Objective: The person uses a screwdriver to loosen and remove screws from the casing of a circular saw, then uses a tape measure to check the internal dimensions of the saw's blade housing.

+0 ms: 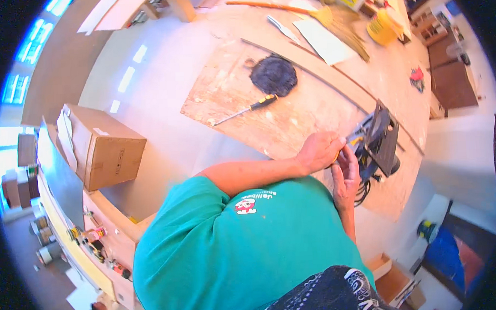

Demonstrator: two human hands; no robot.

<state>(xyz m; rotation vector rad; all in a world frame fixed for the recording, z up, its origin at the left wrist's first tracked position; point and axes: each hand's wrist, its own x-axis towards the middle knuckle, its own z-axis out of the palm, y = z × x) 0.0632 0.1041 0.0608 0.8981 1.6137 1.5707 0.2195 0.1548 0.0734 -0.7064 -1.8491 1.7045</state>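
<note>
A black and yellow circular saw [380, 142] lies tilted on a plywood sheet [290, 107] on the floor. My left hand [319, 151] is closed on the saw's near side, fingers at a yellow part. My right hand [345, 172] sits just below it, fingers curled against the saw's body and its black cord [363, 190]. What the fingertips grip is hidden between the two hands.
A yellow-handled screwdriver [246, 108] and a black round pad [273, 75] lie on the plywood. A broom [330, 18] and a yellow container [383, 27] are farther off. A cardboard box [103, 146] stands at left beside a workbench [92, 242] with small tools.
</note>
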